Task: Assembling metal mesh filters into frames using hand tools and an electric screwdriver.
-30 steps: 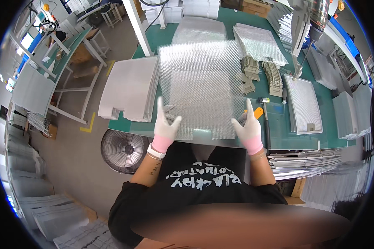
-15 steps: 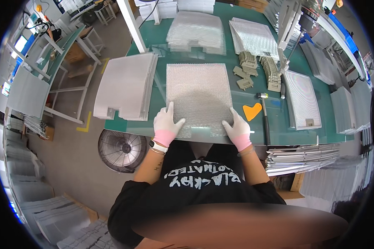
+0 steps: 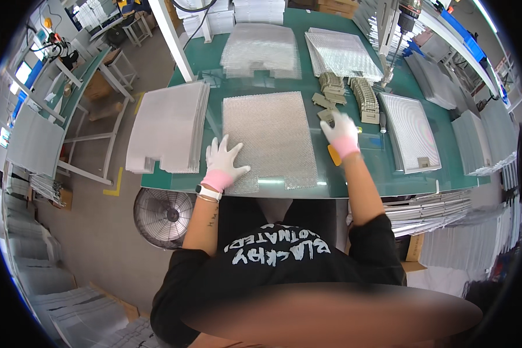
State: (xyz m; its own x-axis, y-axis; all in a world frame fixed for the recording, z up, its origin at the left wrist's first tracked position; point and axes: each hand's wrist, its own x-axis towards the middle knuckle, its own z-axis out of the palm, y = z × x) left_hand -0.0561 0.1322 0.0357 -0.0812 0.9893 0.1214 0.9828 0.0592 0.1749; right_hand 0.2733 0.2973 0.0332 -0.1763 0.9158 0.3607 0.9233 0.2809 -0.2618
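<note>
"Hands first: condition of the left?"

"Left hand (image 3: 223, 162), in a white glove with a pink cuff, is open, fingers spread. It lies across the left edge of the mesh sheet (image 3: 269, 139), toward the near end, with the thumb over the mesh."

"And the right?"

"Right hand (image 3: 341, 130), gloved alike, is at the near end of the loose tan plastic pieces (image 3: 323, 101). Its fingers are blurred; how far they are open, and whether they have hold of a piece, I cannot tell."

"Position of the sheet?"

"Flat on the green table (image 3: 313, 20), directly before the person, notched edge nearest the body."

"Items around it?"

"To its left, 1 stack of pale panels (image 3: 168, 124). Beyond it, 1 stack of mesh sheets (image 3: 261, 52). Past the right hand, 1 curved row of tan pieces (image 3: 365, 101), with a screwdriver (image 3: 383, 119) just beside its near end. Further right lies a framed mesh panel (image 3: 412, 130), 1 tan piece at its near edge."

"Anything near the right wrist?"

"1 orange scraper (image 3: 334, 155), partly hidden by it."
</note>
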